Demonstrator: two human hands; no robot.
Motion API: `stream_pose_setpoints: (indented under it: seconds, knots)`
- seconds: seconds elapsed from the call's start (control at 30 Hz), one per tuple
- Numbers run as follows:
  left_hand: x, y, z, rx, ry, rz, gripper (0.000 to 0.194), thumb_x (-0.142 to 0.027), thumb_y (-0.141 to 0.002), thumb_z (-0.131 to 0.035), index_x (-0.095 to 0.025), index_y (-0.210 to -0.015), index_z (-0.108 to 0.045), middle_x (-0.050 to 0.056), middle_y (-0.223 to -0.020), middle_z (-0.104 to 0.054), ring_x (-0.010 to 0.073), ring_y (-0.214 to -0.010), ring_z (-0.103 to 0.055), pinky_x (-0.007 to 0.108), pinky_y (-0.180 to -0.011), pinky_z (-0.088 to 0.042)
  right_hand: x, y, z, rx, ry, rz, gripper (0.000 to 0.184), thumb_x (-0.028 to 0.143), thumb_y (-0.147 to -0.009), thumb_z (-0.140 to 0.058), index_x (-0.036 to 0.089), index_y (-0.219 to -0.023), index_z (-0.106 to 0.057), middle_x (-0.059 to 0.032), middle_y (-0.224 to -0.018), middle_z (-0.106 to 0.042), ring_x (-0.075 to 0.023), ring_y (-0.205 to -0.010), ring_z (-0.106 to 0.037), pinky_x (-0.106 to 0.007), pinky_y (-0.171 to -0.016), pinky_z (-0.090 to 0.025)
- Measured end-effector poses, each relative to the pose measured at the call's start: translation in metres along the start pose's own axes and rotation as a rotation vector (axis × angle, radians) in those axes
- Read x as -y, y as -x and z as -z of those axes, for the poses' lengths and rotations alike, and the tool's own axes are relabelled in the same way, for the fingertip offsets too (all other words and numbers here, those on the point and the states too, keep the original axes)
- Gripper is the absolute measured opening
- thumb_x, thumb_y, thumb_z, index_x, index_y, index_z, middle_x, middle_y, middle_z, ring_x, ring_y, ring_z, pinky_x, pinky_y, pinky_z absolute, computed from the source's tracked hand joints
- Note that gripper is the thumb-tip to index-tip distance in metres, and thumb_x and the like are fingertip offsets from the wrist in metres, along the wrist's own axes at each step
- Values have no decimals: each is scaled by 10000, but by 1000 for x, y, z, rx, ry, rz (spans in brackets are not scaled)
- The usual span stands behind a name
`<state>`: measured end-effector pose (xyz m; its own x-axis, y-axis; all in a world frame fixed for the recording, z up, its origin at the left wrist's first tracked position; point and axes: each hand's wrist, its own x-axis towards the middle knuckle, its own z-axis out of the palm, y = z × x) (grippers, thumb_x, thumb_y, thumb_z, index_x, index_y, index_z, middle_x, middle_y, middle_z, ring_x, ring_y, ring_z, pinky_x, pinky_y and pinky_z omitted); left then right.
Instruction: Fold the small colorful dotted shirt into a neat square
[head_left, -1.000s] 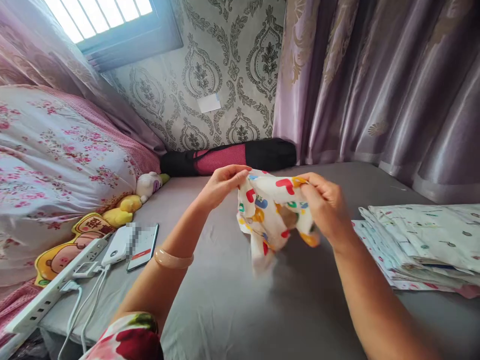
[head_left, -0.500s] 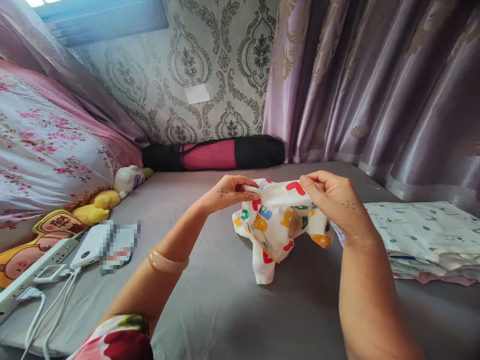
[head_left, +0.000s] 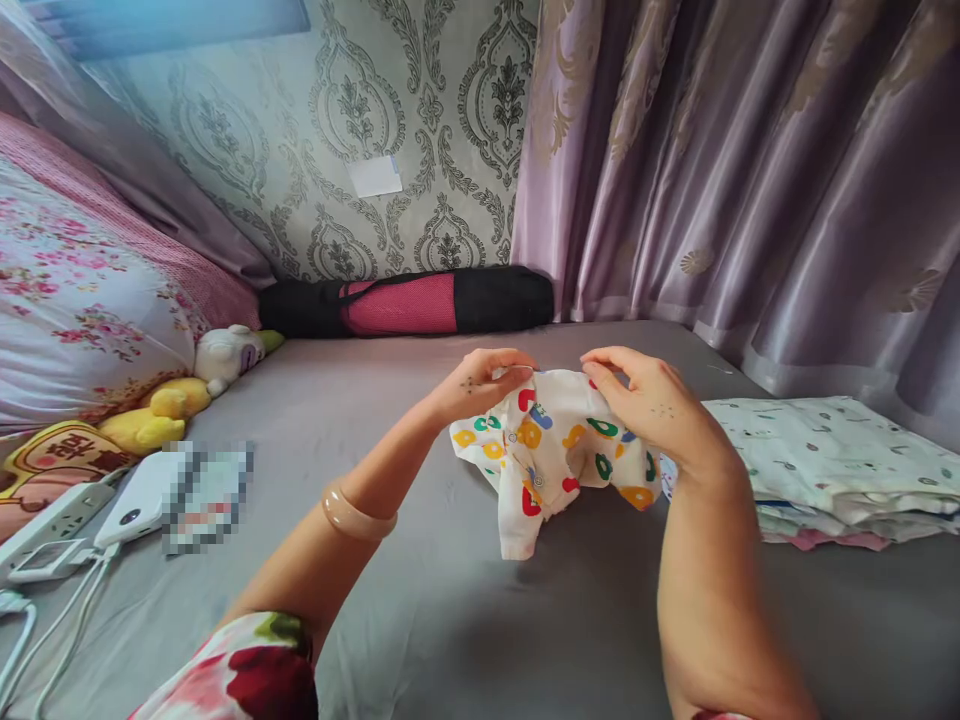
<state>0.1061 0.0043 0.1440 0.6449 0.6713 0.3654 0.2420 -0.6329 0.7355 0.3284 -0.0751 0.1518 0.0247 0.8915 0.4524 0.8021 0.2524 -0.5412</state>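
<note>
On the bed (head_left: 420,600), on the near side of the roll (head_left: 401,303), here's the shirt (head_left: 551,435), white w/ red, blue, green & yellow prints, top edge up btwn both hands, one sleeve pointing away from the roll. L hand (head_left: 487,385): thumb & fingers pinched together on the cloth at its L corner, bangle (head_left: 358,515) on that forearm. R hand (head_left: 649,400): thumb & forefinger tips at the opp. corner, gap showing behind the tips; can't tell if they're clamped on it. Nearer than the roll & off to its R, a pile (head_left: 832,450) of folded clothes. By the roll's L end, a white plush (head_left: 229,357), then a yellow one (head_left: 161,412) farther L. Nearer than those, well L of the roll: power bank (head_left: 146,497), cables (head_left: 71,625), strip (head_left: 52,520). Curtain (head_left: 720,200) to the roll's R, wall (head_left: 427,130) behind it, w/ a white card (head_left: 376,176).
</note>
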Motion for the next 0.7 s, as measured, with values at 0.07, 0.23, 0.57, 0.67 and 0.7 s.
stream_pose_setpoints:
  seconds: [0.07, 0.23, 0.57, 0.67, 0.7]
  knots:
    - [-5, -4, -7, 35, 144, -41, 266, -390, -910, -585, -166, -996, -697, 55, -975, -696, 177, -892, -623, 289, -797, -485, 5, -2, -5, 35, -77, 56, 268, 378, -937, -505, 248, -1049, -711, -39, -1019, -728, -202, -814, -644, -307, -709, -475]
    - [-17, -9, -25, -36, 479, 30, 326, -434, -817, -720, -183, -986, -600, -7, -735, -624, 104, -633, -566, 222, -574, -426, 5, -5, -10, 192, -236, 53, 295, 445, -932, -533, 234, -989, -732, -16, -872, -730, -198, -763, -646, -290, -653, -485]
    - [8, -4, -36, -562, 413, 289, 214, -373, -832, -685, -169, -867, -631, 20, -857, -663, 123, -817, -603, 238, -756, -457, -14, -4, 7, 40, -539, -83, 296, 521, -766, -754, 230, -819, -742, -19, -808, -718, -179, -709, -642, -264, -611, -508]
    - [24, 6, -42, -494, 446, 547, 181, -338, -836, -671, -162, -827, -632, 31, -809, -667, 130, -768, -611, 249, -724, -465, -26, -3, 14, -60, -683, -167, 280, 483, -712, -813, 233, -818, -747, -9, -796, -715, -159, -674, -629, -253, -601, -506]
    - [27, 10, -45, -428, 465, 613, 187, -342, -829, -681, -159, -819, -640, 35, -802, -671, 134, -751, -615, 253, -712, -467, -29, -3, 15, -84, -733, -191, 268, 460, -700, -826, 230, -814, -749, -7, -791, -715, -152, -666, -624, -246, -602, -505]
